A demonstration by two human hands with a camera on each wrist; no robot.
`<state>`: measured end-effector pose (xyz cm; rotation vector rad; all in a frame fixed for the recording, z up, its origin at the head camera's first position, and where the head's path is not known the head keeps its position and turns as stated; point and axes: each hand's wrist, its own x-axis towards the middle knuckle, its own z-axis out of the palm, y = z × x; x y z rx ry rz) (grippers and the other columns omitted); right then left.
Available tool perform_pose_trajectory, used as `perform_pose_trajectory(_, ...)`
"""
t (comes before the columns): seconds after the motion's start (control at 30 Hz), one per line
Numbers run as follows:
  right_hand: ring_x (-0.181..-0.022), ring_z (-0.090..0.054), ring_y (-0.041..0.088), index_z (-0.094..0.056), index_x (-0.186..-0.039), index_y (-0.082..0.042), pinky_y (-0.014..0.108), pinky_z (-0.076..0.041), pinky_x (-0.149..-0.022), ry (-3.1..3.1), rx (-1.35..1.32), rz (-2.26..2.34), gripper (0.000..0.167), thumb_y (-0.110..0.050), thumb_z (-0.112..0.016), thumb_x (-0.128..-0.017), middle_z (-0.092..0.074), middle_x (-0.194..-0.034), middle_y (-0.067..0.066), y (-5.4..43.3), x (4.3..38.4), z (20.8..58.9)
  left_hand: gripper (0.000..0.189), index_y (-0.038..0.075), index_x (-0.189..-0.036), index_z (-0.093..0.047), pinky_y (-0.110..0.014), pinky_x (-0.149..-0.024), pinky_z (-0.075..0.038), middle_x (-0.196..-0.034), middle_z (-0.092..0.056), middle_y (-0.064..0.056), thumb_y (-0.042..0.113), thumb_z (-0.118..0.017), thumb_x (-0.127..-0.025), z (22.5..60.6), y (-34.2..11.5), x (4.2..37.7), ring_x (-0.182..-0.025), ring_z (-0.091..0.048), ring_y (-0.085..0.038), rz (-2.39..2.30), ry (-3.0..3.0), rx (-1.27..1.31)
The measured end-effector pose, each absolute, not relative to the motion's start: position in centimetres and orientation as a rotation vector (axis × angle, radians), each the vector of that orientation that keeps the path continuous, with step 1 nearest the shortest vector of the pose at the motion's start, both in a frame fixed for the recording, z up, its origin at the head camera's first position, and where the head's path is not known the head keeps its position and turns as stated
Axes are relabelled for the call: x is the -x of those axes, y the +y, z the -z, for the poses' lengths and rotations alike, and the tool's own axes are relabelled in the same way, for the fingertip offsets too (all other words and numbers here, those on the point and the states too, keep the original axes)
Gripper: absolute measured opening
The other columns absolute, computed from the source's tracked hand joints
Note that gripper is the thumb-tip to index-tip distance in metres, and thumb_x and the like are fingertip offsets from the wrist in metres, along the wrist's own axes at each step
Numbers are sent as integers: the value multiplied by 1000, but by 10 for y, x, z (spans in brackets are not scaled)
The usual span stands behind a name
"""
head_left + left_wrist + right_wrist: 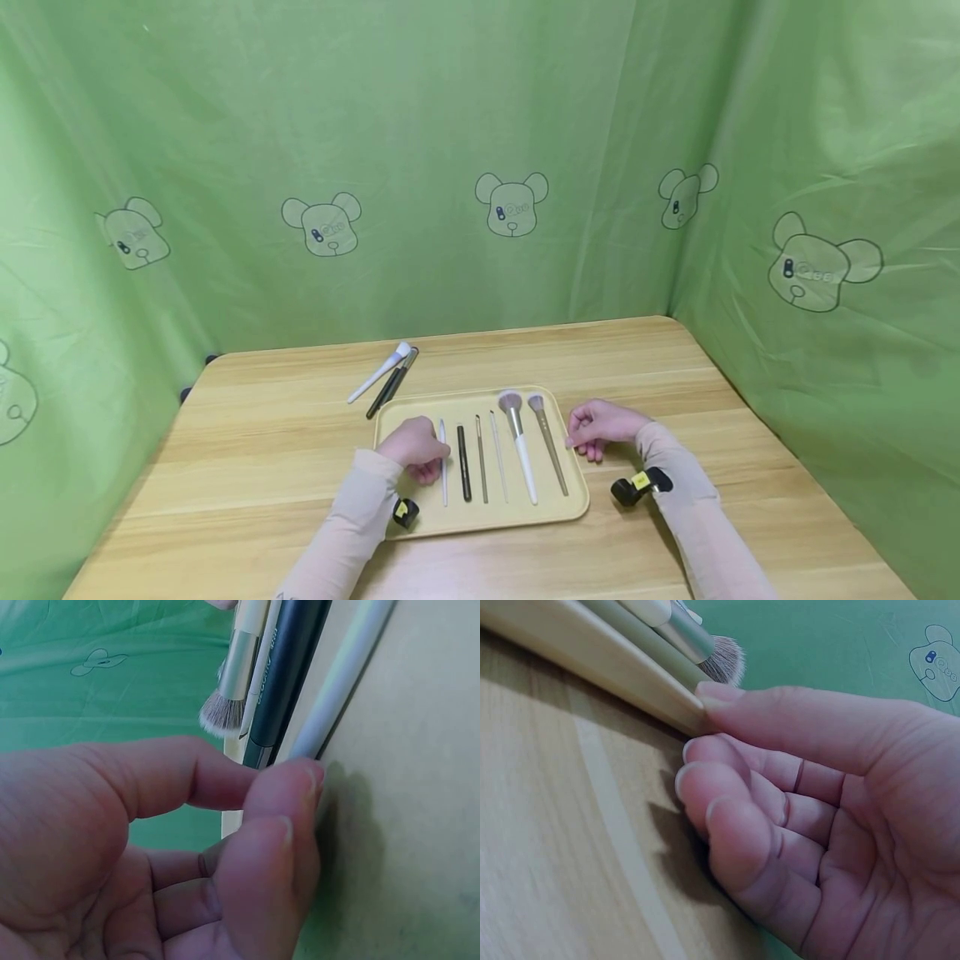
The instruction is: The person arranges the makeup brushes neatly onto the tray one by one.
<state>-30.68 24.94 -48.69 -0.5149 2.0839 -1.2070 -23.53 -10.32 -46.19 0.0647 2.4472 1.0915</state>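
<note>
My L hand point(416, 450) pinches the slim white brush point(444, 483), leftmost in the brush row point(463, 467), toward the tray's point(487, 515) left edge; R hand point(603, 423) has thumb & index clamped on its right edge, prob. to steady it. Seems I'm lining these up, so next move prob. calls for squaring this one, letting go, then fetching the 3 loose brushes point(384, 393) on the tabletop point(262, 467) nr the tray's far-left corner.

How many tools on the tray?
6, left to right: pale stick beside the left hand, black stick, thin brown stick, thin white stick, white-handled brush, brown-handled brush. The hand could hide more.
</note>
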Motion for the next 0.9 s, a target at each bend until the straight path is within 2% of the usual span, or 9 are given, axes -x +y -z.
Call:
perform_pose_trajectory(0.67,-51,-57,7,-57,-87,1,19,-52,-48,2076,522,1201,17,-11,-69,-86,-62,-66,0,251,310,491,23,-5,-67,-66,-27,-46,-57,-53,-63,-8,7,-59,-86,454,-107,234,-42,-57,-13,-1100,2475,-83)
perform_pose_trajectory(0.9,-50,-57,8,-58,-86,0,19,-52,-48,2073,523,1210,16,-11,-69,-86,-62,-66,1,251,311,493,23,-5,-77,-65,-27,-49,-58,-60,-66,-10,13,-59,-90,448,-109,237,-46,-60,-14,-1113,2529,-73)
